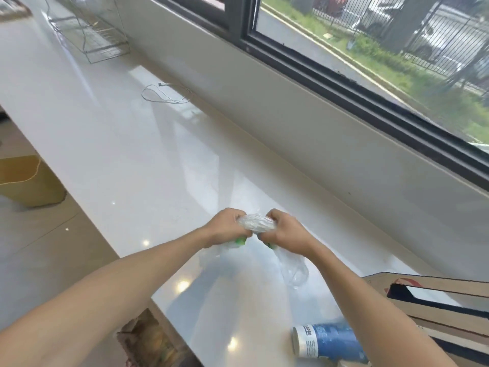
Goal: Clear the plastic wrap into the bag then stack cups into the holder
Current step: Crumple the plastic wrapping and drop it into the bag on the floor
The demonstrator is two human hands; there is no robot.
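Hands meet above the white worktop (pixel 137 160): the left hand (pixel 225 227) and the right hand (pixel 284 230) are both curled tight around a crumpled wad of clear plastic wrap (pixel 255 223), pinched between them. Below the fists hangs a thin transparent bag (pixel 293 271) with bits of green at the grip — its loose end droops toward the worktop. Near the right forearm a stack of blue-and-white cups (pixel 328 340) lies on its side on the worktop, beside a flattened cardboard piece (pixel 436 295). Farther along the worktop rests a loop of thin white cable (pixel 165 95), and well beyond it, near the window sill, stands a wire rack (pixel 92 35).
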